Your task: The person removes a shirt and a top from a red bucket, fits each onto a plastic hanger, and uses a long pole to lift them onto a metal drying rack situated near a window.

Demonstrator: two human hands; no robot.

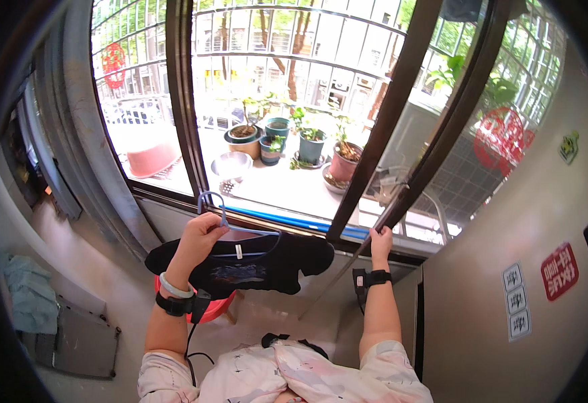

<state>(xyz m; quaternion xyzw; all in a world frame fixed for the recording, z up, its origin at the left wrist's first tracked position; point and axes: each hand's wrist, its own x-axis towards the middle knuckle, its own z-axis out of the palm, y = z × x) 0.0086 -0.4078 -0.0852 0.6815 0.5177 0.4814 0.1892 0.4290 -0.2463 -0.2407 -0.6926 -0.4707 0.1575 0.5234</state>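
My left hand (199,241) grips a light blue clothes hanger (253,230) just below its hook. From the hanger drapes a black short-sleeved shirt (273,262) with a printed front and a white neck label. My right hand (381,243) is closed around a long thin pole (346,269). The pole slants from low in front of me up towards the window frame; its upper end is hard to make out against the dark frame. Both hands are at the sill of a sliding window (362,166) with dark frames.
Beyond the sill stand several potted plants (311,146), a metal bowl (232,165) and a pink basin (150,156), with window bars (294,55) behind. Blue poles (278,217) lie along the sill. A red stool (213,308) stands beneath the shirt. Grey curtains (80,126) hang left.
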